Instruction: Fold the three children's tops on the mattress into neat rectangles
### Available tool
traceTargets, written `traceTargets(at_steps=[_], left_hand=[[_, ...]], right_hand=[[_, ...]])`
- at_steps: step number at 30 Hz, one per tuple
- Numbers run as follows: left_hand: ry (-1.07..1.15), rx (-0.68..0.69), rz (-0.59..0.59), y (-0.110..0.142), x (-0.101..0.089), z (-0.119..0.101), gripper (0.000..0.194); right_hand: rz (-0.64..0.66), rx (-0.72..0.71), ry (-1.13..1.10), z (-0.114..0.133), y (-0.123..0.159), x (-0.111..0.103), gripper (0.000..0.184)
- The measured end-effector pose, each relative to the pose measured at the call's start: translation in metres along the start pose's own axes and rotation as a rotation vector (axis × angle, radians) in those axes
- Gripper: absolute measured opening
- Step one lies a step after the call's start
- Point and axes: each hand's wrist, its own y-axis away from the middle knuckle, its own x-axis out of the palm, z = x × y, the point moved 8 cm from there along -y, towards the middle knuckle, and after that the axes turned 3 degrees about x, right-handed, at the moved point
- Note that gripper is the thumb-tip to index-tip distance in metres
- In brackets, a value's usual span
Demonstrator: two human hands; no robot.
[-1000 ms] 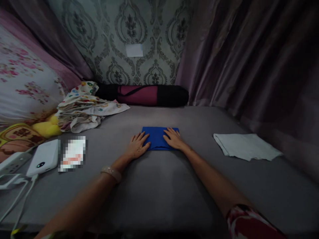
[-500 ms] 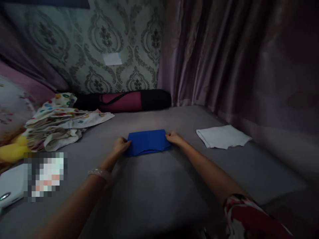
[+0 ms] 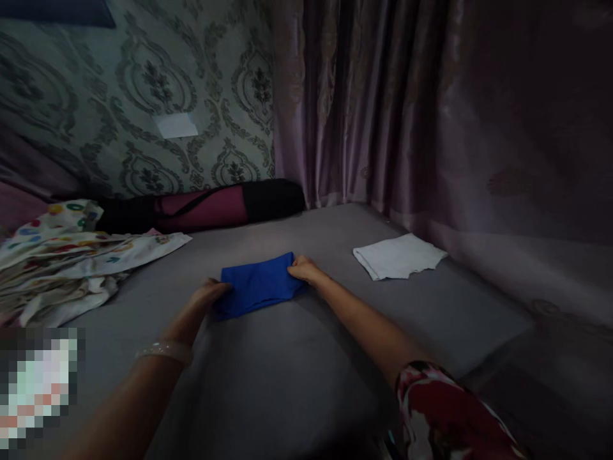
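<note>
A folded blue cloth garment [image 3: 258,281] is stretched between my two hands over the grey bed surface, its right end a little higher in the view than its left. My left hand [image 3: 211,295], with a pale bangle on the wrist, pinches the left end. At the right end my right hand [image 3: 303,269] grips the upper corner between thumb and fingers. Whether the lower edge touches the sheet I cannot tell. To the right lies a folded white garment [image 3: 400,257], apart from both hands.
A heap of patterned cloth [image 3: 90,265] lies at the left. Against the wall at the back rests a long black and maroon bag [image 3: 205,207]. Purple curtains [image 3: 330,108] hang along the right side of the grey bed [image 3: 287,370]. A blurred-out object [image 3: 38,390] sits at lower left.
The view has swung to the right, so everything sits further left. Both hands still hold the blue garment, which now appears more tilted, with its right end raised.
</note>
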Motion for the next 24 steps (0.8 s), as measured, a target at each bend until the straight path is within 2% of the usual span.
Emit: traceTargets(at_steps=[2,4,8,10,13,15,18,21,24], left_hand=[[0.045,-0.057,-0.001,0.006,-0.003,0.001,0.023],[0.114,-0.067,0.002,0.013,-0.007,-0.003,0.027],[0.291,-0.009,0.072,0.027,-0.011,-0.024,0.057],[0.370,0.006,0.172,0.033,-0.009,-0.037,0.065],[0.490,0.012,0.320,0.041,-0.001,-0.058,0.058],[0.540,0.028,0.372,0.046,0.006,-0.071,0.050],[0.600,0.101,0.417,0.054,0.024,-0.099,0.041],[0.647,0.207,0.494,0.067,0.057,-0.136,0.046],[0.630,0.311,0.578,0.085,0.097,-0.179,0.054]], right_hand=[[-0.019,0.015,-0.084,-0.001,0.003,-0.001,0.014],[-0.038,0.025,-0.170,-0.003,0.007,-0.002,0.029],[-0.002,-0.020,-0.367,-0.001,0.016,-0.004,0.055],[0.039,-0.042,-0.470,-0.002,0.019,-0.009,0.055],[0.107,-0.047,-0.656,-0.014,0.021,-0.025,0.046],[0.138,-0.044,-0.761,-0.029,0.024,-0.045,0.039],[0.109,-0.015,-0.812,-0.062,0.032,-0.085,0.033],[0.035,0.034,-0.769,-0.101,0.044,-0.129,0.037],[-0.066,0.068,-0.566,-0.139,0.056,-0.173,0.040]])
